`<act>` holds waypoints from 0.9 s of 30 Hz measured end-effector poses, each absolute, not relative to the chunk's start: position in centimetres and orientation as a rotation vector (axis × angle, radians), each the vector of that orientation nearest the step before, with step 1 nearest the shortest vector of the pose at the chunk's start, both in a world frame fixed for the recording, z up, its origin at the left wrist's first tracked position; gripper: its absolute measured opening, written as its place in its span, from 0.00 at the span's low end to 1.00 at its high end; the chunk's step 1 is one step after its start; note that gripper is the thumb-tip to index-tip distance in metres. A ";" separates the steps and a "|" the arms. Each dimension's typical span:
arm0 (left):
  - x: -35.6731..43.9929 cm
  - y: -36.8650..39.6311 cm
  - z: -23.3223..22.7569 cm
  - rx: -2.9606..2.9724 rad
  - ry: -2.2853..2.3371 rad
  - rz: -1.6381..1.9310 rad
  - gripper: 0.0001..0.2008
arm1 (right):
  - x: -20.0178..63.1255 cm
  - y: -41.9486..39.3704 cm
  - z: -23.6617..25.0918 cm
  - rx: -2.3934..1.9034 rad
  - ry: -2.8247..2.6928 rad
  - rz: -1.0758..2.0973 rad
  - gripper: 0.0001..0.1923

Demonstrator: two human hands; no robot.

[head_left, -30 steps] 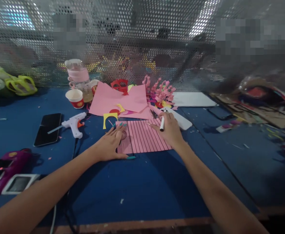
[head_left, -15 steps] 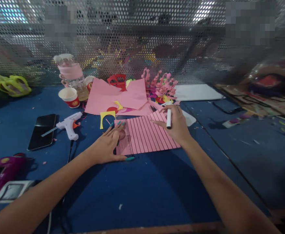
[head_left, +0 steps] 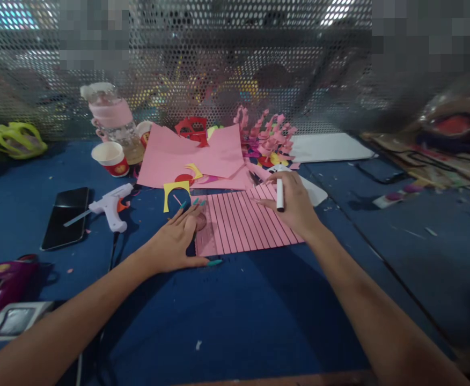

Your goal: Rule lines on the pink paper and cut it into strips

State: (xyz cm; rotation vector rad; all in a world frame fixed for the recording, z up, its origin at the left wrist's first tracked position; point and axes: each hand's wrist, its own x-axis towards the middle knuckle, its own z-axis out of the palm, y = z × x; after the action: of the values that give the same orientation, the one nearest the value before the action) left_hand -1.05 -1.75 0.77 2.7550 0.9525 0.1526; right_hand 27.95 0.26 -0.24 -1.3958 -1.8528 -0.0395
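A pink sheet of paper (head_left: 241,222) ruled with several dark parallel lines lies on the blue table before me. My left hand (head_left: 174,238) is spread flat at its left end, fingers stretched out, over a clear ruler (head_left: 207,236) that lies along the sheet's lines. Long teal nails show on that hand. A white marker (head_left: 280,193) with a dark lower end is held upright in my right hand (head_left: 295,206), whose fingers also touch the sheet's right part. The marker's tip cannot be made out.
Larger pink paper (head_left: 195,155), a yellow scrap (head_left: 176,187) and curled pink paper pieces (head_left: 273,134) lie behind. Leftward are a glue gun (head_left: 112,206), a phone (head_left: 66,220), a paper cup (head_left: 112,158) and a bottle (head_left: 112,118). A perforated metal screen (head_left: 203,64) closes off the back.
The lined sheet has shifted slightly to the right, along with my right hand and the marker. My left hand stays in nearly the same place. The camera view has shifted a little.
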 end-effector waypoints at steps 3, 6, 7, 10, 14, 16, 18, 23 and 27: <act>-1.1 -1.7 0.8 2.758 0.960 0.132 0.44 | 28.0 0.3 -0.2 -1.389 -1.857 -0.025 0.12; -1.0 -1.7 0.8 2.755 0.971 0.111 0.44 | 28.1 0.3 -0.3 -1.397 -1.862 -0.017 0.13; -1.0 -1.8 0.9 2.754 0.972 0.111 0.44 | 28.1 0.4 -0.3 -1.400 -1.863 -0.019 0.13; -1.0 -1.8 0.9 2.755 0.974 0.117 0.44 | 28.2 0.4 -0.3 -1.397 -1.869 -0.019 0.13; -1.0 -1.8 1.0 2.755 0.966 0.139 0.43 | 28.4 0.4 -0.2 -1.396 -1.877 -0.021 0.14; -1.0 -1.7 0.9 2.753 0.956 0.154 0.43 | 28.4 0.4 -0.2 -1.402 -1.878 -0.031 0.14; -1.0 -1.7 0.9 2.752 0.950 0.165 0.43 | 28.4 0.4 -0.2 -1.414 -1.871 -0.044 0.14; -1.0 -1.7 0.8 2.766 0.957 0.174 0.41 | 28.3 0.5 -0.4 -1.421 -1.863 -0.057 0.14; -1.0 -1.8 0.8 2.771 0.949 0.182 0.42 | 28.3 0.5 -0.5 -1.414 -1.871 -0.066 0.14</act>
State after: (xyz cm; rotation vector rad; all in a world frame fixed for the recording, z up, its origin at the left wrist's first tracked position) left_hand -1.00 -1.77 0.80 2.7709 0.9493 0.1816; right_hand 28.28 0.54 -0.51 -1.4143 -1.8711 -0.0661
